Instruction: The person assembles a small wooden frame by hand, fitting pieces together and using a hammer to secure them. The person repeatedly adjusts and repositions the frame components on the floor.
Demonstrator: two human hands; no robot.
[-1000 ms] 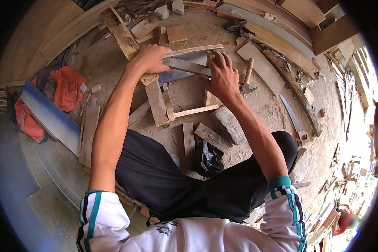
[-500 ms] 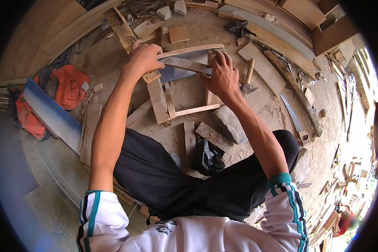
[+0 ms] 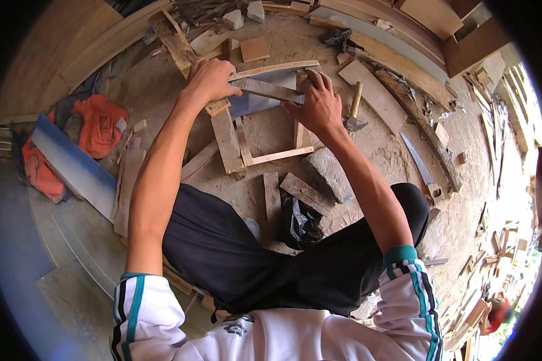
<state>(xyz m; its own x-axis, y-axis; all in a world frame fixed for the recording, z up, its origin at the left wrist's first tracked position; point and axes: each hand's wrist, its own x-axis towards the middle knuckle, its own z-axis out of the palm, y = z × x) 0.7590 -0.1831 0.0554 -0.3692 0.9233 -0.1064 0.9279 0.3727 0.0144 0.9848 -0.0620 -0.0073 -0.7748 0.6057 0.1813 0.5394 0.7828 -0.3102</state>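
Observation:
A small rectangular wooden frame (image 3: 282,156) lies on the ground in front of my legs. Across its far part runs a flat grey-brown wood strip (image 3: 270,89), with a hand at each end. My left hand (image 3: 209,82) curls over the frame's far left corner and the strip's left end, fingers closed. On the other side, my right hand (image 3: 319,103) grips the strip's right end by the frame's side piece, its fingers bent over the wood. Both hands hide how the strip meets the frame. A blue-grey panel (image 3: 251,104) shows beneath the strip.
Close to my right hand lies a hammer (image 3: 356,107); a handsaw (image 3: 420,162) is farther right. A stone (image 3: 329,174), a black plastic bag (image 3: 301,225) and wood offcuts sit before my legs. Orange cloth (image 3: 102,127) and a long blue-white board (image 3: 72,162) lie left.
Both hands keep their places on the strip and frame. The strip appears slightly shifted between them; otherwise the view has moved only a little.

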